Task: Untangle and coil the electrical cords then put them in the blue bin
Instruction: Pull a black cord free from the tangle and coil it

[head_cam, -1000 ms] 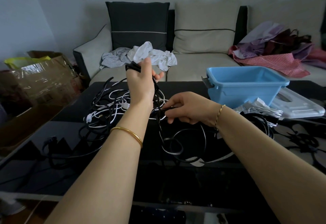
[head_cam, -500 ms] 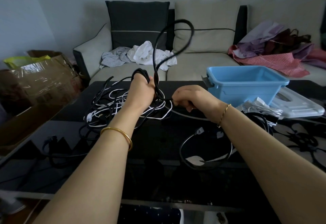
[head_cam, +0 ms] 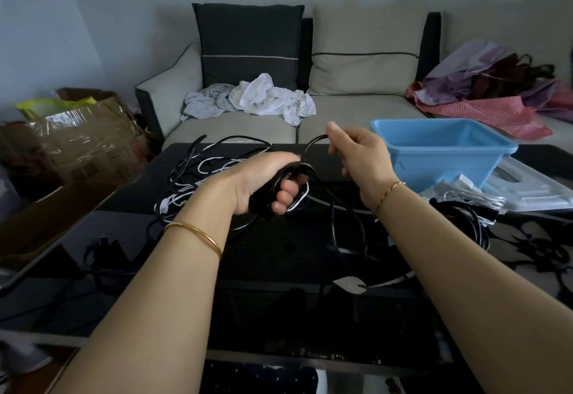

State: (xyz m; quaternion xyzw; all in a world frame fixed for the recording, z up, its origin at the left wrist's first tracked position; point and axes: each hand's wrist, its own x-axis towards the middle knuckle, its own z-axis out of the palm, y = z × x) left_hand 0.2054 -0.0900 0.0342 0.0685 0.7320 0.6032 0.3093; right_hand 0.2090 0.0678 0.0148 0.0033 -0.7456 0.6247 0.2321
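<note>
While the black cord is only part wound, bench: a glossy black glass bench (head_cam: pixel 279 300) carries everything.
Blue bin: a rectangular light-blue plastic bin (head_cam: pixel 449 164) stands at the far right of the bench. It lies beyond and to the right of the right hand, and no cord shows inside it from this angle.
Tangle: a loose heap of black and white cords (head_cam: pixel 198 176) lies at the far left, behind the left hand.
Left hand (head_cam: pixel 263 182): its fingers are curled round a small bundle of black loops, with a white strand caught among them.
Right hand (head_cam: pixel 359 158): raised just beside the left, its thumb and fingers pinch the same thin black cord (head_cam: pixel 310 145). A short arc of the cord spans the two hands.
Slack: it trails from the left fist toward the near edge, running roughly front to back.
Next move, as a judgement: another loop goes onto the left fist. The bin is on the right hand's side, so the finished coil must travel rightward.
</note>
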